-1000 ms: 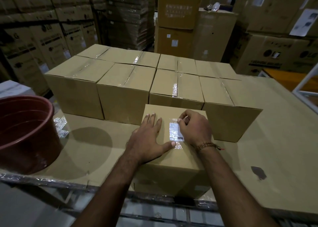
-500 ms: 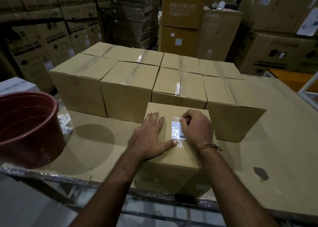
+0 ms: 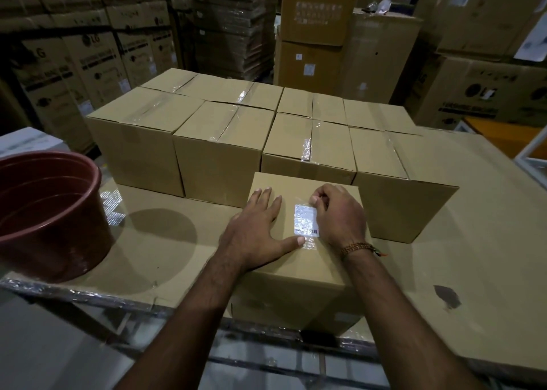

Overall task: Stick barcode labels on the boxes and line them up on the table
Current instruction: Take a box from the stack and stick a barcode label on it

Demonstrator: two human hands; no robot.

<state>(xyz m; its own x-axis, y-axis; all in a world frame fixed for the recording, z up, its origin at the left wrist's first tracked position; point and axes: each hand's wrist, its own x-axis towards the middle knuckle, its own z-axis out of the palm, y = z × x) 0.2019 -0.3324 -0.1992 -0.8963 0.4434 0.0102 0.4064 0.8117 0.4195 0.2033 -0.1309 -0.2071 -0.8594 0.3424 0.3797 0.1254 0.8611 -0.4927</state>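
The barcode label point(image 3: 306, 221) lies on top of the nearest box point(image 3: 299, 271), where my left hand point(image 3: 257, 232) lies flat, thumb pinning its lower edge, while my right hand point(image 3: 340, 216), fingers curled, pinches its top corner (probably smoothing it), the lined-up boxes point(image 3: 225, 150) waiting just behind.

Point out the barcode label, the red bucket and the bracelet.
barcode label point(image 3: 306, 220): head view, middle of its face.
red bucket point(image 3: 56, 235): head view, outer wall.
bracelet point(image 3: 357, 247): head view, beads on the wrist.

We read "LG" on the stacked cartons point(image 3: 91, 64) at the left; again on a carton point(image 3: 485, 93) at the right; the barcode label point(image 3: 306, 221) is too blurred to read.
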